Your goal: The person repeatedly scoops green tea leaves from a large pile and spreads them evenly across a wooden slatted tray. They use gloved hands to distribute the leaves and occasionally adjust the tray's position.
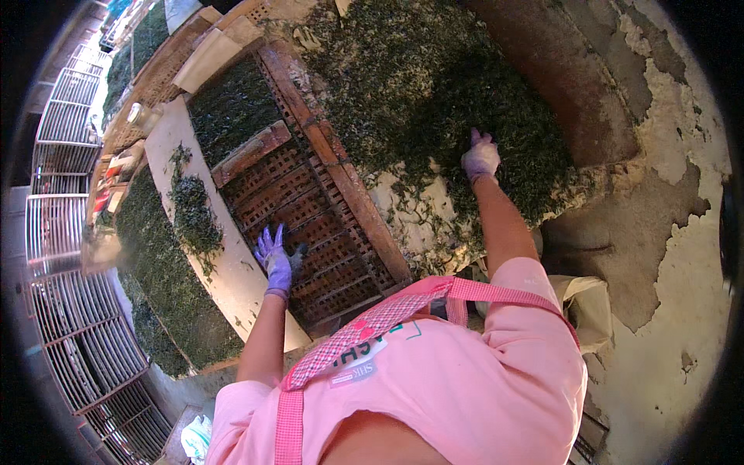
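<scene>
My left hand (275, 260), in a purple glove, hovers over or rests on a dark slatted lattice frame (308, 226), fingers spread. My right hand (482, 154), in a pale glove, is at a big heap of dark green shredded plant material (407, 87); whether its fingers hold any cannot be made out. A wooden rail (343, 168) runs between lattice and heap. Across the lattice lies a short wooden bar (253, 152), with a green layer (232, 110) beyond it. Left of the lattice, a pale board (203, 232) carries a small clump of the same greens (196, 215).
More flat beds of greens (168, 261) lie left of the board. A small pale container (144, 116) stands near its far end. Metal railings (87, 325) line the left side. A peeling wall (686, 232) rises at right, with a pale sack (584, 308) near my right side.
</scene>
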Demonstrator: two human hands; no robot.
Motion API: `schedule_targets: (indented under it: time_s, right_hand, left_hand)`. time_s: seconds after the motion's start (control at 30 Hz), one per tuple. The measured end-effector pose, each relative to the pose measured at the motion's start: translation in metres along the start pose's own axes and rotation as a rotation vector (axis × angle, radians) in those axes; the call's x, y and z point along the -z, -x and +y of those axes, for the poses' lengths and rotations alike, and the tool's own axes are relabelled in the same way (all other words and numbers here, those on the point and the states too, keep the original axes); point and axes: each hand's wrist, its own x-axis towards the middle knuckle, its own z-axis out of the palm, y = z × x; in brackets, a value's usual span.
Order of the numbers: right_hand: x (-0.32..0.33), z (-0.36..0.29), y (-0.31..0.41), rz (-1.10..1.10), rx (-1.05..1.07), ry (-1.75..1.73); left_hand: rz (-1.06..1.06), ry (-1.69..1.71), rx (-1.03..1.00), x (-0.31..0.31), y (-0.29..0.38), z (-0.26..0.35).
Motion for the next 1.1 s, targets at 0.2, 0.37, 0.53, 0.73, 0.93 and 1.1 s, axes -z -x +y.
schedule_targets:
  time_s: [0.2, 0.37, 0.53, 0.73, 0.93, 1.1]
  right_hand:
    - [0.077, 0.007, 0.023, 0.121, 0.309, -0.198]
    - [0.234, 0.0, 0.08, 0.468, 0.641, -0.207]
    - [0.378, -0.038, 0.133, 0.706, 0.869, -0.025]
    - [0.445, -0.095, 0.129, 0.845, 0.942, 0.254]
    - [0.224, 0.005, 0.014, 0.764, 0.925, -0.242]
    - [0.065, 0.055, 0.112, -0.069, 0.835, 0.319]
  left_hand:
    - [0.209, 0.126, 0.044, -0.014, 0.003, 0.003]
    - [0.203, 0.635, -0.421, 0.056, -0.039, 0.115]
    - [0.057, 1.092, -1.001, 0.244, -0.038, 0.303]
    - [-1.42, 1.813, -0.44, 0.227, -0.1, 0.37]
    - [-1.35, 1.86, -0.322, 0.091, -0.061, 0.396]
    - [-1.26, 1.691, -0.232, 0.054, -0.076, 0.375]
